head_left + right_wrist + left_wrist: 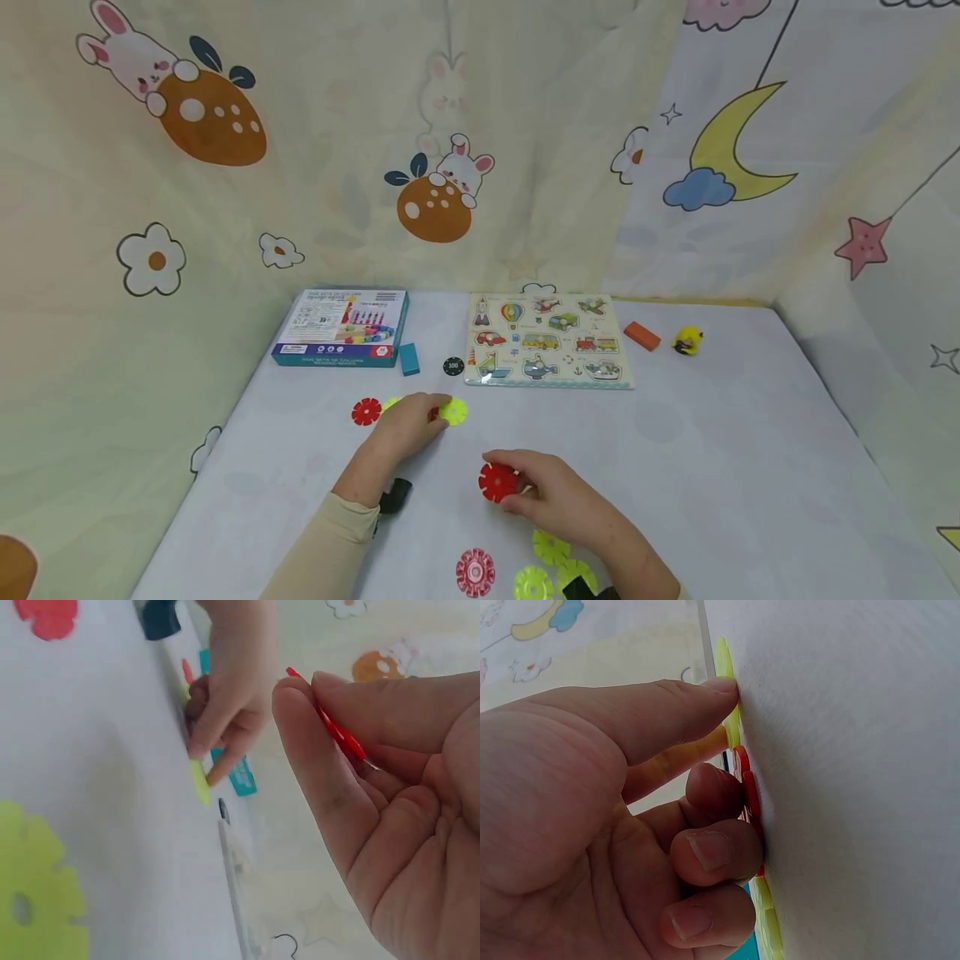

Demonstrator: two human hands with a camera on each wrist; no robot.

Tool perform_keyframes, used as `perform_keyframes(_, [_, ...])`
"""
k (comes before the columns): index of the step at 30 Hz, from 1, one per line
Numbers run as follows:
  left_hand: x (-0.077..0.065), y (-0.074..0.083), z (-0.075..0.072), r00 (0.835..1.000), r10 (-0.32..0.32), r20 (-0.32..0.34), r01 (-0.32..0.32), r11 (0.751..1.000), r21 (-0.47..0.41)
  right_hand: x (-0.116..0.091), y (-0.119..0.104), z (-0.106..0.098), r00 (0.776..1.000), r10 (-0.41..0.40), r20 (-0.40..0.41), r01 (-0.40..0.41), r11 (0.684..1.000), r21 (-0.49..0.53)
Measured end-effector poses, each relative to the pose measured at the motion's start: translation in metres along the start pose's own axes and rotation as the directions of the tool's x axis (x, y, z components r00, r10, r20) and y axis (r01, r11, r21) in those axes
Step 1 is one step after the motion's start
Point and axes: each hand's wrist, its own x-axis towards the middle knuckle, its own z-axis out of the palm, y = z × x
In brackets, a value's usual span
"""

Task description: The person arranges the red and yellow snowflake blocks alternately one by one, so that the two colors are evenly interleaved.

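My right hand (558, 496) pinches a red notched building disc (497, 482) between thumb and fingers, raised above the table. In the right wrist view this disc (341, 735) appears edge-on. Farther forward, my left hand (408, 425) has thumb and index finger on a yellow notched disc (454, 412) lying flat on the table. Under its curled fingers, red disc edges (751, 793) show in the left wrist view. Left of that hand lies another red disc (366, 412), with a yellow disc (391, 403) partly hidden beside it.
Near the front lie a red disc (476, 572) and several yellow discs (551, 547). Along the back are a boxed set (341, 327), blue block (408, 359), black chip (453, 366), picture puzzle board (550, 341), orange block (642, 336) and yellow toy duck (687, 340).
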Motion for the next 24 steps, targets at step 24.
perform_keyframes(24, [0.001,0.0,0.0,1.0,0.0,0.0,0.0,1.0,0.013,0.11,0.031,0.0,0.938,0.116,-0.328,-0.209,0.941,-0.266])
